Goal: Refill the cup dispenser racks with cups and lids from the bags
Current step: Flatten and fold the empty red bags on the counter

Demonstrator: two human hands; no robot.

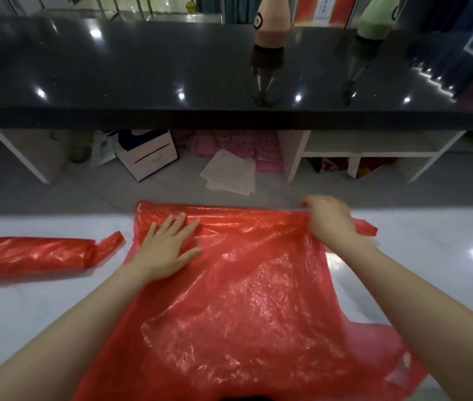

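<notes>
1. The red plastic bag lies spread flat on the white counter, directly in front of the person, reaching from the counter's far edge to the near edge.
2. The left hand rests palm-down on the bag's far-left area, fingers straight and spread apart.
3. The right hand grips the bag's far-right corner, fingers curled around a gathered fold of plastic.
4. A second red bag, rolled into a tube, lies on the same counter to the left, apart from the flat bag.
5. Beyond the counter runs a strip of grey floor, then a glossy black countertop across the full width.
6. On the black countertop stand a pink cone-shaped bottle and a green one, well apart.
7. Beneath it sit a white cardboard box, loose white sheets and pink packages.
8. Printing on the box and bottle labels is too blurred to read.
</notes>
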